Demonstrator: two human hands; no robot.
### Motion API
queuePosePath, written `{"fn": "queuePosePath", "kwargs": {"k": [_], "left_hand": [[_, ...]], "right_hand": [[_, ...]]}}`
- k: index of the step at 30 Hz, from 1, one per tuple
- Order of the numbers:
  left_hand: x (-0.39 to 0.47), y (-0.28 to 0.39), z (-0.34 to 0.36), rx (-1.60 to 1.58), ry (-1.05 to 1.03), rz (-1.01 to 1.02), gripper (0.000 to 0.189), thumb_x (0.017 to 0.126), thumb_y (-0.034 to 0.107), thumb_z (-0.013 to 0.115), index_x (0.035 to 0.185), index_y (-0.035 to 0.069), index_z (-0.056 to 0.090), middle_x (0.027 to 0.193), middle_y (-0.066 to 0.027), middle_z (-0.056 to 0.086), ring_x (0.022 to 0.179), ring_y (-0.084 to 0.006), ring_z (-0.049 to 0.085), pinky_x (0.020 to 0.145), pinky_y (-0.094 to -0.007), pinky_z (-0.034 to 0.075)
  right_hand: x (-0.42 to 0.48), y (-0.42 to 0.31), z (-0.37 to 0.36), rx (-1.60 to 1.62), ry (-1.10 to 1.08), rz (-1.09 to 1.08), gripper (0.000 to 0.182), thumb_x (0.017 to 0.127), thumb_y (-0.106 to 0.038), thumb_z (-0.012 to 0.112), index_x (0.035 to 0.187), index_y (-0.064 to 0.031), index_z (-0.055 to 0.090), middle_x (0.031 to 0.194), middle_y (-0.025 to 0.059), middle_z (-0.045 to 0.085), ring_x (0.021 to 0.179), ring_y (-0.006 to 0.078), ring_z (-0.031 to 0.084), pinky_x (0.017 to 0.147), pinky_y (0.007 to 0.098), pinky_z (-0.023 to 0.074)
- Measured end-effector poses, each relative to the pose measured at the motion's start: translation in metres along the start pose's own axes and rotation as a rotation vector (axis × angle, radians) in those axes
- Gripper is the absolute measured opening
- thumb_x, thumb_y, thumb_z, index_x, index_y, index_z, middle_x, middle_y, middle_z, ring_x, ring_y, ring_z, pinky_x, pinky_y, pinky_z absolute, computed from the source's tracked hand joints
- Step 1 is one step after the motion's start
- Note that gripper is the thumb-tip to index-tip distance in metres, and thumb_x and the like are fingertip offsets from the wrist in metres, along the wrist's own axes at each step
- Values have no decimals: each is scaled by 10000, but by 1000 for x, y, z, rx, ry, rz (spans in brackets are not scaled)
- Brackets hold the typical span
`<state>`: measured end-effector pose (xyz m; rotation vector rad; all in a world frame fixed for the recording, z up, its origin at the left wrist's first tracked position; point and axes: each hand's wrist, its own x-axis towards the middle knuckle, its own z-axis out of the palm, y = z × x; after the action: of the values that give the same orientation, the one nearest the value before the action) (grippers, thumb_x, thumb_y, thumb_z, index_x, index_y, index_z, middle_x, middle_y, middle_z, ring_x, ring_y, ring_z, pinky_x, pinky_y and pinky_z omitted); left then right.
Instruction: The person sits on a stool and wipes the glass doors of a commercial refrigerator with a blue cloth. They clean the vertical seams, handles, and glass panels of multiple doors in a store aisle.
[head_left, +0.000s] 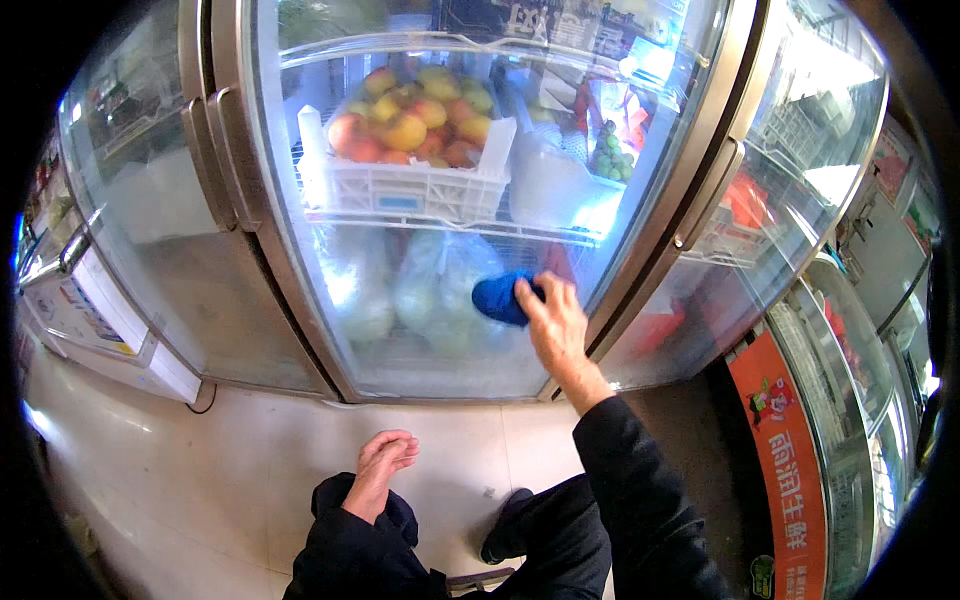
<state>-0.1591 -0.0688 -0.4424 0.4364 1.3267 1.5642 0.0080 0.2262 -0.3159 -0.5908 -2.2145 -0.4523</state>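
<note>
A folded blue cleaning cloth or pad (501, 298) is gripped in my right hand (556, 319) at the lower part of the middle glass door (457, 367) of an upright display fridge. The cloth appears to rest against the glass, which looks hazy. Behind it, bagged pale produce (442, 277) shows dimly on the bottom level. My left hand (384, 459) hangs low over the floor, fingers loosely curled, with nothing seen in it. Higher up behind the glass, a white plastic crate (412, 191) holds red and yellow fruit (409, 124).
Metal door handles (709, 191) stick out on both sides of the middle door. A white box-shaped appliance (97, 322) stands at left, with a black cord near the floor. A display case with an orange panel (784, 450) runs along the right. Pale tiles (225, 480) cover the floor.
</note>
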Motion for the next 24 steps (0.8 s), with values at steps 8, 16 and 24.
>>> {"fn": "queuePosePath", "kwargs": {"k": [8, 16, 24], "left_hand": [[-1, -6, -11, 13, 21, 24, 212, 997, 186, 575, 1125, 23, 618, 1103, -114, 673, 1059, -212, 647, 939, -342, 522], [1, -8, -8, -41, 30, 9, 212, 983, 163, 587, 1139, 22, 624, 1081, -106, 688, 1012, -210, 667, 916, -345, 530], [0, -5, -11, -42, 26, 27, 206, 984, 151, 580, 1137, 20, 623, 1096, -107, 682, 1034, -214, 659, 921, -354, 528]], "right_hand": [[89, 2, -44, 191, 81, 135, 541, 687, 73, 606, 1197, -105, 604, 1166, 140, 611, 1126, 365, 582, 944, 457, 508], [245, 13, -112, -130, 686, -76, 496, 774, 3, 661, 1245, -148, 623, 1188, 121, 608, 1091, 342, 582, 914, 472, 508], [63, -54, 14, 114, 156, -195, 356, 771, -52, 641, 1113, -148, 664, 1121, 97, 572, 962, 309, 577, 768, 381, 549]]}}
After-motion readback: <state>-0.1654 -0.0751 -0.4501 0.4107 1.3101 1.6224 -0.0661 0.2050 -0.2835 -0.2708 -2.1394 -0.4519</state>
